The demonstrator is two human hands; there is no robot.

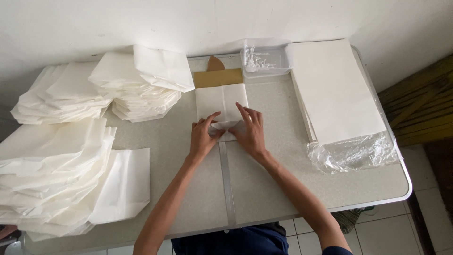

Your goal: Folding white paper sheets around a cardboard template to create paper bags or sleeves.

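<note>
A white paper sheet [221, 100] lies folded around a brown cardboard form [218, 78] in the middle of the table. My left hand [203, 137] presses its near edge from the left, fingers spread on a folded corner. My right hand [250, 130] presses the same edge from the right, index finger pointing along the paper. Both hands lie flat on the fold rather than gripping it.
Piles of folded white paper bags lie at back left [137, 85], far left [61, 94] and near left [61, 179]. A stack of flat white sheets [335, 89] in clear plastic wrap sits at the right. A clear plastic tub [265, 60] stands at the back. The table edge [368, 203] runs near me.
</note>
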